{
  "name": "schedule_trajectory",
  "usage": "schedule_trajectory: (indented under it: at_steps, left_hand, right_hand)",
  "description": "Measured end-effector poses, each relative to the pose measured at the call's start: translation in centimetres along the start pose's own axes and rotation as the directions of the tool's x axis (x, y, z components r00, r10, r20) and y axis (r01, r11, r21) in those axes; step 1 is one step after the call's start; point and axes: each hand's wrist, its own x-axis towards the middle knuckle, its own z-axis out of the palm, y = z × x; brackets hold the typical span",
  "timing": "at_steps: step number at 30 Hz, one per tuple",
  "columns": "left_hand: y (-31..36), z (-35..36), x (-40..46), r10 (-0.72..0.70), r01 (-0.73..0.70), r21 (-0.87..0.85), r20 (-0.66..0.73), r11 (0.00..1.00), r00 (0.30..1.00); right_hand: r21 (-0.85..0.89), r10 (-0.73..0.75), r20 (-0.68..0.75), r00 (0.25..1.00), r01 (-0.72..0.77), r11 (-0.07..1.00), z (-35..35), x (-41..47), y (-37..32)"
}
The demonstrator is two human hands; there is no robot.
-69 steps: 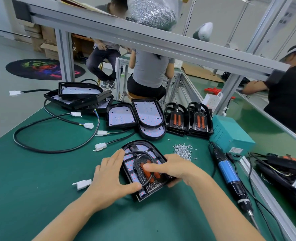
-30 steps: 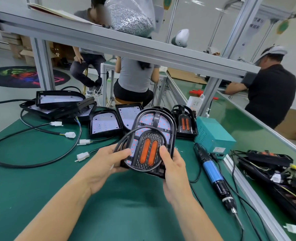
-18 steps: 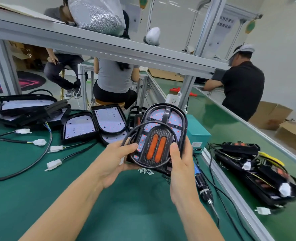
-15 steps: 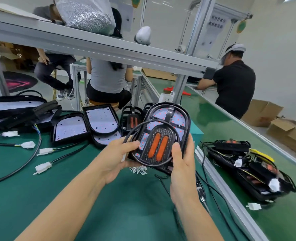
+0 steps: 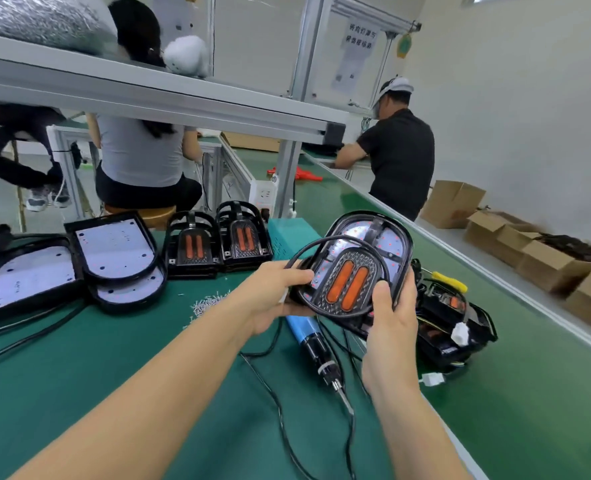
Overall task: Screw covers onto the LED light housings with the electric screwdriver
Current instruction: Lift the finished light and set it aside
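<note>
Held up off the green felt-topped counter, tilted toward the camera: a black rounded LED light housing with two orange oblong lenses, a black cable looped across its face. Left hand gripping the housing's left edge, fingers curled over the rim and cable, grip closed on it. Right hand cupping the lower right edge, thumb laid on the front beside the orange lenses, fingers wrapped behind, grip likewise closed on the housing.

Directly below the raised housing, lying on the counter: the blue and black electric screwdriver, bit pointing toward the near right, its black cord trailing over the felt. Just left of the left hand, a loose scatter of small silver screws. Farther back, standing side by side, two more black housings with orange lenses, just beside a teal metal box. To the left, several black-framed white LED boards overlapping one another, with black cables running off toward the near left.

On the lower green belt at right, partly hidden behind the right hand, a pile of black assembled lights with wires and white connectors. Beyond, brown cardboard boxes along the wall, and other people seated or standing at neighbouring stations.
</note>
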Motion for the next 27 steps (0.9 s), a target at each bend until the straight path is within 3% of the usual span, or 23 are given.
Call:
schedule_trajectory:
  at_steps: [6,14,16,19,21,24,25,27]
  left_hand:
    - [-0.1,5.3,3.4,-0.027,0.03,-0.029,0.085,0.999,0.996]
    - [-0.2,11.7,6.6,-0.056,0.058,-0.025,0.071,0.998,0.996]
    - [-0.5,12.6,7.0,-0.005,0.0,0.091,0.061,0.996,0.998]
    - [-1.2,13.6,6.8,0.177,-0.207,0.296,0.125,0.933,0.976]
    - [-2.0,14.1,6.8,0.277,-0.336,0.484,0.191,0.808,0.942]
    - [-3.1,14.3,7.1,0.383,-0.425,0.812,0.273,0.4,0.883]
    - [-3.5,14.4,7.2,0.411,-0.435,0.858,0.306,0.272,0.859]
    - [-4.2,14.6,7.4,0.415,-0.447,0.888,0.369,0.106,0.831]
  right_hand:
    - [-0.041,0.003,-0.138,0.99,-0.009,0.999,-4.2,3.1,-0.8]
    - [-0.097,0.062,-0.278,0.959,-0.092,0.991,-8.2,8.7,-2.2]
    - [-0.108,0.095,-0.298,0.95,-0.133,0.985,-9.1,9.9,-2.4]
    - [-0.124,0.137,-0.335,0.932,-0.188,0.974,-10.0,11.6,-2.6]
    - [-0.138,0.154,-0.363,0.919,-0.216,0.967,-10.4,12.7,-2.5]
    - [-0.188,0.209,-0.392,0.896,-0.3,0.935,-10.9,14.3,-2.0]
    - [-0.194,0.227,-0.401,0.888,-0.324,0.926,-10.9,14.7,-1.8]
    - [-0.216,0.246,-0.424,0.872,-0.361,0.907,-11.1,15.4,-1.5]
